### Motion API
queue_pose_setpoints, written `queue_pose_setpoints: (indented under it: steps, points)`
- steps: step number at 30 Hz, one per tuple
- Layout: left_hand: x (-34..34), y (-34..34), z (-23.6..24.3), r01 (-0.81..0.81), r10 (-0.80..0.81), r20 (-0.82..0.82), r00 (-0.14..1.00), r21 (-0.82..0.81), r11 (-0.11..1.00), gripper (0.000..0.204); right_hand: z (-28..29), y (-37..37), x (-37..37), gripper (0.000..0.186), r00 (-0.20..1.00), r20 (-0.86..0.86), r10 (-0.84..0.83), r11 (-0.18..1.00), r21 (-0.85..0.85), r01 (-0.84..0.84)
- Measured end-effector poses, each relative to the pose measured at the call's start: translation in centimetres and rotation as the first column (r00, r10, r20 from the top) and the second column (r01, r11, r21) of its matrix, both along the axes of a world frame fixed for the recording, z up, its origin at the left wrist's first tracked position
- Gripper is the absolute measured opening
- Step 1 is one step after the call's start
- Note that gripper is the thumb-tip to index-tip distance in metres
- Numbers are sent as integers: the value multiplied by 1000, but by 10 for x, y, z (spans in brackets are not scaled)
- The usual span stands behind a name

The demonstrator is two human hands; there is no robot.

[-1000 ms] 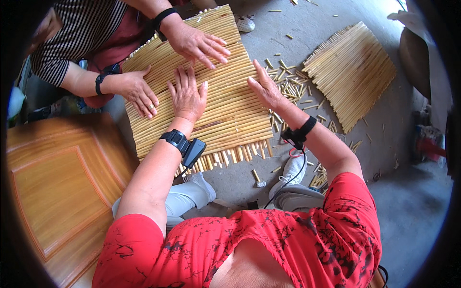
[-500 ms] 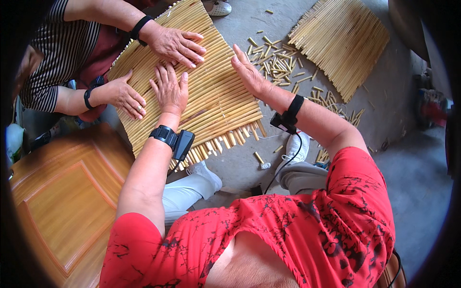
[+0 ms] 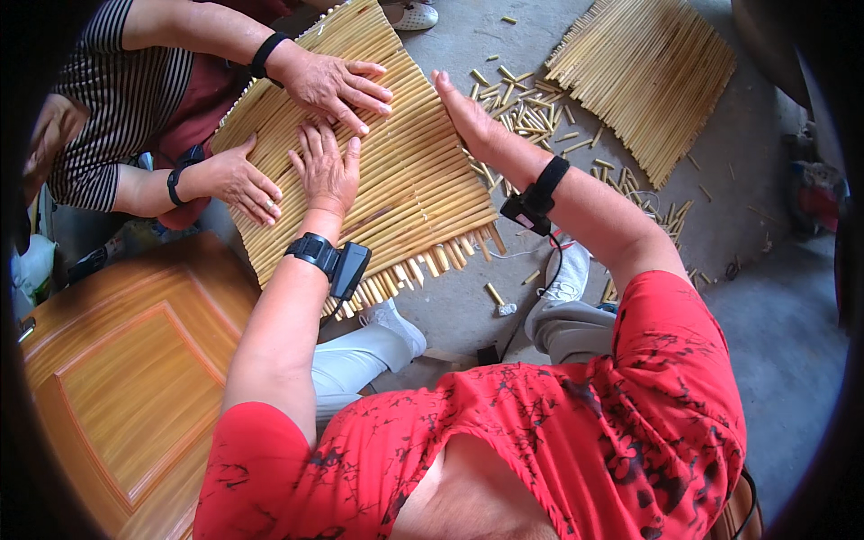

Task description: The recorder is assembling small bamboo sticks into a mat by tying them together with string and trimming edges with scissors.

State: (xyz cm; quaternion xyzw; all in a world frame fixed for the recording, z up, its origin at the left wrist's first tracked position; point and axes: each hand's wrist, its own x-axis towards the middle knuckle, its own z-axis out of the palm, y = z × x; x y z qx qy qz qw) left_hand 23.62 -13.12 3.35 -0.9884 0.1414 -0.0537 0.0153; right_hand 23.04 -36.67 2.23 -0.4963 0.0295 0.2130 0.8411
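A mat of thin yellow-brown sticks (image 3: 405, 171) lies in front of me, its near edge uneven with stick ends of differing lengths. My left hand (image 3: 328, 171) rests flat on its middle, fingers spread. Along the mat's right edge, my right hand (image 3: 468, 117) is held upright on its side, fingers stretched out and pointing away from me; whether its palm touches the stick ends is hard to see. Neither hand grips anything. A co-worker in a striped top lays one hand (image 3: 337, 90) on the mat beyond my left hand, and the other (image 3: 236, 184) on its left side.
A second stick mat (image 3: 643, 81) lies on the grey floor at the far right. Many short cut stick pieces (image 3: 531, 117) are scattered between the two mats. A brown wooden panel (image 3: 135, 387) is at the left. My white shoe (image 3: 567, 273) stands beside more loose pieces.
My right hand has shifted slightly away from me along the mat's edge. My left hand stays flat on the mat. The whole view has moved a little.
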Motion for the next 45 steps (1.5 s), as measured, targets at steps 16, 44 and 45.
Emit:
queue_pose_setpoints:
  steps: [16,44,45]
  points:
    - [-1,-12,4,-7,6,71,997,7,1000,67,-11,-4,29,76,940,335,-63,941,-293,168]
    - [-2,-9,4,-8,5,80,997,41,999,66,-8,-23,47,88,973,147,-177,970,-142,198]
    - [-1,-9,5,-4,1,85,996,37,999,66,-8,-22,47,88,965,154,-210,965,-123,230]
